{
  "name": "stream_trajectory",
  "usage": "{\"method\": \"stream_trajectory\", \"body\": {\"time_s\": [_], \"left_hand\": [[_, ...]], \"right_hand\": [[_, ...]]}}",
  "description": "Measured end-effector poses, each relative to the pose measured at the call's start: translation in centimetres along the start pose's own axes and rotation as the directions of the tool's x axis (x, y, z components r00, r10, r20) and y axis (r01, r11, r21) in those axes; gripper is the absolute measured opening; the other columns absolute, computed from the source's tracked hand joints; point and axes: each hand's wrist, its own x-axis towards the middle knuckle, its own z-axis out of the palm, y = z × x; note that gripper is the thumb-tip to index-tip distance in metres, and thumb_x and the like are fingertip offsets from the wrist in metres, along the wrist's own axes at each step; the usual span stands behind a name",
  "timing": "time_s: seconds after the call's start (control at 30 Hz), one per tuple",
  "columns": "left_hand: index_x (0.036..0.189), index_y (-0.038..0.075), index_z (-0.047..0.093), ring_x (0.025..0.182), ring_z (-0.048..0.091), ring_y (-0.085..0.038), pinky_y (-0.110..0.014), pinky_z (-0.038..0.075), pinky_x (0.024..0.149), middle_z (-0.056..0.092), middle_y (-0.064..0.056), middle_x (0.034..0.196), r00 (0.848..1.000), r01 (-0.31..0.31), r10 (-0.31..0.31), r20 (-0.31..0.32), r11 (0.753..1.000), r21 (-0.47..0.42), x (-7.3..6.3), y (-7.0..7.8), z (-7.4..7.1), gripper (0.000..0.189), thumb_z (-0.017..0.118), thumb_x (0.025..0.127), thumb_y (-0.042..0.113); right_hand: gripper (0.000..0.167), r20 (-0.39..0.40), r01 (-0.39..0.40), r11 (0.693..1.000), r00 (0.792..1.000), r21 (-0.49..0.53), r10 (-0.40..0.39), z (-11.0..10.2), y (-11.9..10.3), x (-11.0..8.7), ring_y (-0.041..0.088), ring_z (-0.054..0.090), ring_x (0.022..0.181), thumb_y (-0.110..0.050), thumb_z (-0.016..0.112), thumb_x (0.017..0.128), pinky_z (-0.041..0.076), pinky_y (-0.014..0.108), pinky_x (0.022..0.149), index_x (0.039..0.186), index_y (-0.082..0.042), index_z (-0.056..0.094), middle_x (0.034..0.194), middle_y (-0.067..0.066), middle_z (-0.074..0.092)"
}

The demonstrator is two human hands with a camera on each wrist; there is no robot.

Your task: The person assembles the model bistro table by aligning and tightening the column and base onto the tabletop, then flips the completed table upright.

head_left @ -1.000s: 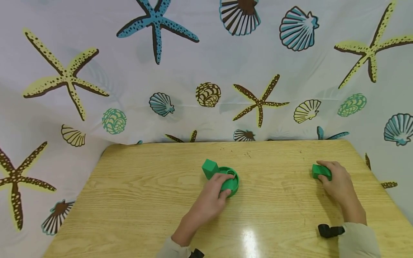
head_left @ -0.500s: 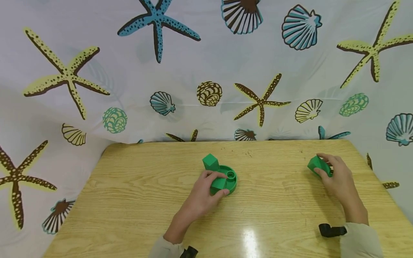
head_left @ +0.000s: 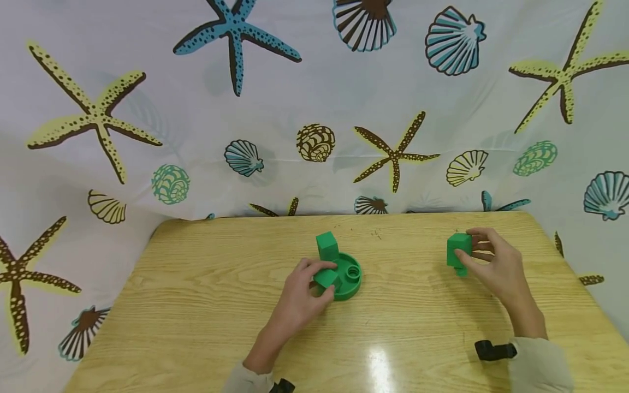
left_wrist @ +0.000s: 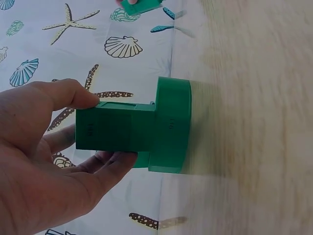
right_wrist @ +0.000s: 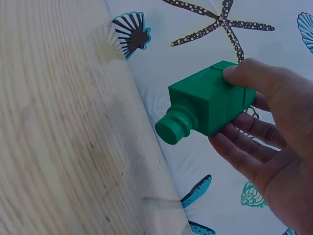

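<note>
In the head view, a round green base lies on the table's middle, with a round socket on its right side. A tall green block stands at its back left. My left hand pinches a second green block at the base's front left; in the left wrist view this block joins the base. To the right, my right hand holds a third green block above the table. Its stepped round peg points down, away from the palm.
The wooden table stretches around both hands. A white cloth printed with starfish and shells hangs behind and beside it. Black wrist cameras sit at the sleeves.
My right hand has moved left and turned its block upright, peg down. My left hand has shifted left, off the socket area onto the front-left block. The base has turned slightly.
</note>
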Motion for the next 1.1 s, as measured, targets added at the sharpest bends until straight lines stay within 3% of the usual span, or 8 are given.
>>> {"method": "stream_trajectory", "body": {"time_s": [0.03,0.2,0.4,0.6,0.83,1.1], "left_hand": [[0.125,0.008,0.07,0.113,0.06,-0.029,-0.048,0.058,0.093,0.055,-0.013,0.12,1.0,0.001,-0.001,-0.002,1.0,-0.005,0.0,0.0,0.0,0.036,0.072,0.09,-0.001],[0.129,0.004,0.068,0.113,0.061,-0.026,-0.047,0.058,0.093,0.057,-0.011,0.12,1.0,-0.015,0.015,-0.006,0.999,-0.038,-0.1,-0.2,-0.1,0.04,0.071,0.09,-0.002],[0.132,0.005,0.066,0.115,0.06,-0.027,-0.052,0.055,0.097,0.059,-0.01,0.122,0.999,-0.048,0.047,-0.015,0.996,-0.08,-0.3,-0.8,-0.1,0.043,0.067,0.091,-0.004],[0.135,0.011,0.065,0.12,0.061,-0.028,-0.054,0.052,0.101,0.061,-0.009,0.126,0.999,-0.033,0.029,-0.031,0.992,-0.123,-0.5,-1.1,-0.3,0.043,0.067,0.094,-0.002],[0.135,0.005,0.064,0.122,0.061,-0.03,-0.05,0.053,0.101,0.062,-0.009,0.128,0.998,-0.031,0.025,-0.059,0.994,-0.109,-0.3,-1.3,-0.4,0.039,0.072,0.097,0.006],[0.132,0.006,0.067,0.117,0.063,-0.028,-0.049,0.055,0.098,0.064,-0.008,0.125,0.995,-0.051,0.041,-0.086,0.992,-0.112,-0.2,-1.3,-0.2,0.038,0.075,0.094,0.006]], "right_hand": [[0.045,-0.007,0.0,1.0,1.0,0.02,0.001,0.2,-0.2,0.0,0.017,0.066,0.095,-0.004,0.081,0.088,0.051,0.006,0.079,0.128,0.003,0.062,0.105,0.017,0.067],[0.047,-0.011,0.018,0.998,1.0,0.066,-0.017,0.8,-1.5,0.2,0.022,0.066,0.097,0.0,0.081,0.086,0.052,0.008,0.08,0.128,0.003,0.06,0.113,0.017,0.066],[0.049,-0.002,0.073,0.987,0.997,0.141,-0.073,1.6,-3.0,0.4,0.0,0.061,0.099,0.004,0.08,0.085,0.055,0.012,0.081,0.13,0.0,0.062,0.118,0.015,0.065],[0.042,-0.008,0.13,0.974,0.991,0.185,-0.131,2.0,-5.0,0.7,0.006,0.065,0.098,0.009,0.076,0.087,0.056,0.016,0.082,0.126,-0.003,0.068,0.112,0.009,0.064],[0.036,-0.005,0.178,0.959,0.983,0.22,-0.181,2.5,-8.8,0.6,0.015,0.068,0.094,0.017,0.075,0.083,0.059,0.02,0.08,0.118,0.01,0.066,0.11,0.021,0.064],[0.033,0.026,0.174,0.941,0.982,0.29,-0.189,3.8,-11.0,0.5,0.018,0.07,0.094,0.016,0.076,0.083,0.06,0.024,0.081,0.114,0.01,0.065,0.109,0.021,0.065]]}}
